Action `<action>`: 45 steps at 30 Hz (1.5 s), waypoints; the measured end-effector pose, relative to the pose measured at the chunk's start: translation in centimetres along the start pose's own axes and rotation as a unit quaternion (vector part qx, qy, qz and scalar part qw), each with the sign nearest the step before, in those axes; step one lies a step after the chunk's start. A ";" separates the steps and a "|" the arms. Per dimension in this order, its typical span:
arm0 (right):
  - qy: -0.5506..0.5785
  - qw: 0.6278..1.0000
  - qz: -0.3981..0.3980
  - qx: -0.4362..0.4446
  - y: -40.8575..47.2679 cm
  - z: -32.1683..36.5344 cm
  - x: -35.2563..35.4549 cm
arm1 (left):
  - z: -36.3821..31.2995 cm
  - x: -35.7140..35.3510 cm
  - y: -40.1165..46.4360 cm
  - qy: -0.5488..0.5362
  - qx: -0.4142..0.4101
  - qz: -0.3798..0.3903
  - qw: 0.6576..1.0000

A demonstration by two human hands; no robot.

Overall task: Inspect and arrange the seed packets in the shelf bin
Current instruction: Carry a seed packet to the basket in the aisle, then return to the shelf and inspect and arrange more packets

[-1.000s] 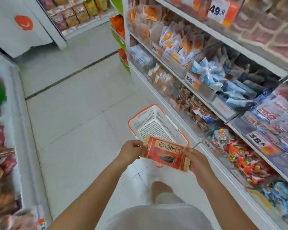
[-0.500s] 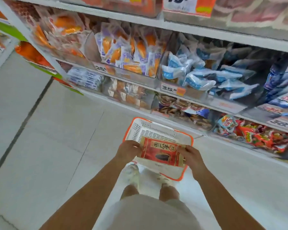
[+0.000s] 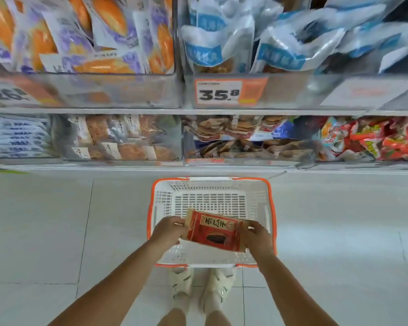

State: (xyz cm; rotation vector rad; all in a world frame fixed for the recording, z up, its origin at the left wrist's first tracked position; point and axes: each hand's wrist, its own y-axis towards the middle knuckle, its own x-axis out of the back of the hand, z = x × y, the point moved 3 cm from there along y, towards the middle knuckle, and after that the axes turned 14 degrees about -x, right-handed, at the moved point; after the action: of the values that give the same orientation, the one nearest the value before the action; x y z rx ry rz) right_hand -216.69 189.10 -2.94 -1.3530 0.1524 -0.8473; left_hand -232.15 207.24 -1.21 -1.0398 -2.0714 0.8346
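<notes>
Head view shows both hands gripping one red seed packet (image 3: 213, 232) above a white basket (image 3: 269, 208) (orange-rimmed) on the floor. Left hand (image 3: 169, 230) pinches its left edge, right hand (image 3: 257, 236) its right.

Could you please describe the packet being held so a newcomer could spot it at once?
Find the white basket with orange rim on the floor below the shelves. Above it, the left hand and right hand grip a seed packet: the only red one showing a dark striped seed.
</notes>
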 end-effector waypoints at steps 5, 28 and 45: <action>-0.025 1.000 -0.011 -0.012 8.9 -3.3 -5.1 | 6.2 -2.1 6.6 -0.030 0.024 -0.004 0.999; 0.097 0.995 0.021 -0.025 -8.2 -4.6 4.4 | -4.4 -6.7 -7.4 0.019 -0.006 -0.004 1.000; 0.331 0.902 -0.240 0.139 -26.1 -12.9 49.2 | -37.3 -42.9 -32.1 0.186 -0.413 0.275 0.848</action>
State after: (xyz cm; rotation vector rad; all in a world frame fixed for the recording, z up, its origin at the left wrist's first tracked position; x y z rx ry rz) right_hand -200.87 149.46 35.11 -0.7903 0.2169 -1.6691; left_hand -196.60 164.67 33.25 -2.1287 -1.7912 -0.1115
